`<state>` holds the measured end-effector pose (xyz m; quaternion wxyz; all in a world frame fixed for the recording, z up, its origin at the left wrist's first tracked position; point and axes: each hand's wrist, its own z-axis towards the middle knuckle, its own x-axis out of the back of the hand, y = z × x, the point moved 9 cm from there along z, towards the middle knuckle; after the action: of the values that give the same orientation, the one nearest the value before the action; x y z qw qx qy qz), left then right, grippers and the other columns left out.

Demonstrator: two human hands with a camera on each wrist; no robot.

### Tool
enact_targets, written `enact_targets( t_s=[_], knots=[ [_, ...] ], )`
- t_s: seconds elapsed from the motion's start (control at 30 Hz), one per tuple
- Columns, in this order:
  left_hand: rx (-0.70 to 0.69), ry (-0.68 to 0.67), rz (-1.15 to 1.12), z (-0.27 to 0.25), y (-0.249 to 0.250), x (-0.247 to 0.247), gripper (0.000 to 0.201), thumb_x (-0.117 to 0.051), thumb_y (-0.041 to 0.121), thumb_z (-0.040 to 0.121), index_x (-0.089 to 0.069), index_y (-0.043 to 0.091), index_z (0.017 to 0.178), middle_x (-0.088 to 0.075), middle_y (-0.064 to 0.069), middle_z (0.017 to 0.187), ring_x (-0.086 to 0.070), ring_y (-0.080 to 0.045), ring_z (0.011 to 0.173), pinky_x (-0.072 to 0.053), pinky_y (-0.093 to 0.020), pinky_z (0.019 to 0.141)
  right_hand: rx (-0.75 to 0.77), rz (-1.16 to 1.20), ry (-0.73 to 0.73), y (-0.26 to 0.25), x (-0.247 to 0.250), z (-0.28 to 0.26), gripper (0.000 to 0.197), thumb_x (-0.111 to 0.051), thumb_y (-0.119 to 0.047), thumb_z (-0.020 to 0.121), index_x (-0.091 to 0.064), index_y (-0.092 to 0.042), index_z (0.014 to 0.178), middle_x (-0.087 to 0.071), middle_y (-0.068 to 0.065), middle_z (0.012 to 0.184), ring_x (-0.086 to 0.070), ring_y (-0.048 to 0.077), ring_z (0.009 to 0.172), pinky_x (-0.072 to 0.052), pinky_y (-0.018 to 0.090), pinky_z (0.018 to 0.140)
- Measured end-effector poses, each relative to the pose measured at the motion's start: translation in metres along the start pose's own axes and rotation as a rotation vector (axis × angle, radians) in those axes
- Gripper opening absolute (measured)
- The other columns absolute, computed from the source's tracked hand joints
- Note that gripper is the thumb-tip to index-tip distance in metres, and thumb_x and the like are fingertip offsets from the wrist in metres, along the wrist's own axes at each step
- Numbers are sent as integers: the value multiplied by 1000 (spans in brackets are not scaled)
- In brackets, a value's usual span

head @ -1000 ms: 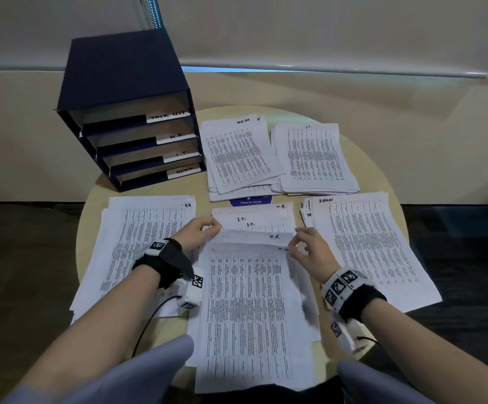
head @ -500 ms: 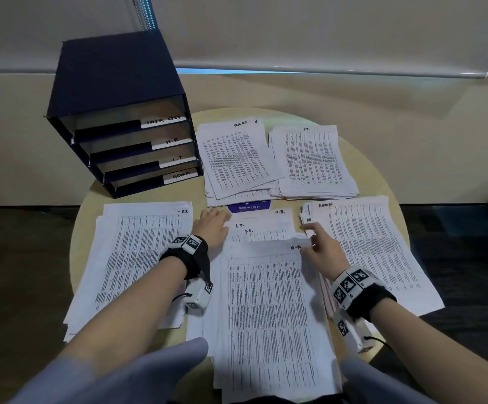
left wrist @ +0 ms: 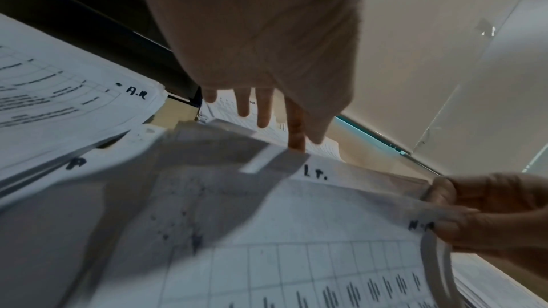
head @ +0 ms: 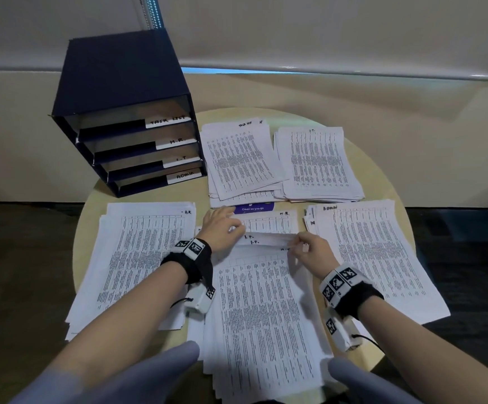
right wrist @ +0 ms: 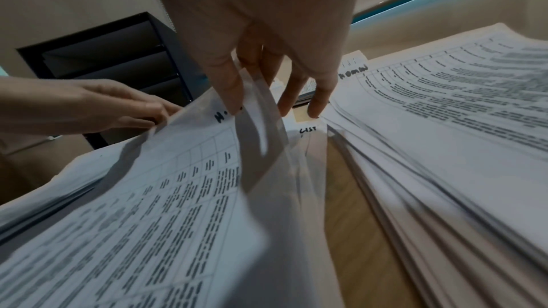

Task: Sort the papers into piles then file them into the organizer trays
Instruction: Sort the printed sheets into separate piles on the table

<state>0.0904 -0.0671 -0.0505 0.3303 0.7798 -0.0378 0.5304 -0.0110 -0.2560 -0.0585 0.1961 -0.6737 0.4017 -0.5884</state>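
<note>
Right hand [head: 314,252] grip: thumb and forefinger pinch the far right corner of the top sheet [head: 263,310], marked "H.R.", and lift that edge off the unsorted stack [head: 254,371] beneath. Remaining fingers [right wrist: 318,100] hang loose beyond the corner. Left hand [head: 222,228], across the sheet from the grip, lies flat with straight fingers pressing the far left edge of the stack; holds nothing.

Beyond the grip: a sheet marked "I.T." lies exposed, then another marked "H.R.". Right of the grip, touching nothing it holds: Admin pile [head: 376,258]. Left of the left hand: pile marked "A.R." [head: 138,258]. Farther off: Task List pile [head: 239,158] and I.T. pile [head: 318,161]. Organizer [head: 129,112] stands far left on the surface [head: 382,170], four labelled trays, no papers seen in them.

Judgement: sorting stage, filing not begun.

Risks: pinch may have caught more than one sheet — right wrist view shows a second thin edge by the thumb, unclear. A double pull would misfile a page. Loose, fanned piles sit close together; a sweeping wrist could smear one into the next. No clear H.R. pile visible; destination uncertain.
</note>
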Motion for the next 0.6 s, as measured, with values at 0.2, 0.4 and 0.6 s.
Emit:
enact_targets(
  t_s=[0.2, 0.4, 0.6],
  knots=[
    [-26, 93, 113, 11, 6, 19, 16, -54, 24, 94, -66, 23, 83, -59, 12, 90, -53, -11, 91, -43, -41, 99, 56, 31, 55, -4, 8, -12, 22, -59, 0, 83, -64, -21, 77, -65, -8, 82, -60, 12, 85, -43, 23, 77],
    [-32, 344, -35, -21, 15, 58, 21, -45, 12, 98, -45, 31, 107, -54, 12, 93, -55, 0, 77, -49, -18, 64, 122, -114, 58, -7, 8, -25, 17, -58, -1, 81, -66, -16, 76, -67, -1, 84, -59, 17, 83, -42, 19, 69],
    [42, 483, -30, -24, -22, 104, 23, -49, 10, 96, -55, 12, 118, -52, 0, 111, -53, -16, 97, -43, -26, 85, 358, -210, 123, -29, 7, -59, 17, -67, 1, 75, -70, -15, 79, -67, -2, 78, -56, 18, 80, -46, 31, 71]
  ],
)
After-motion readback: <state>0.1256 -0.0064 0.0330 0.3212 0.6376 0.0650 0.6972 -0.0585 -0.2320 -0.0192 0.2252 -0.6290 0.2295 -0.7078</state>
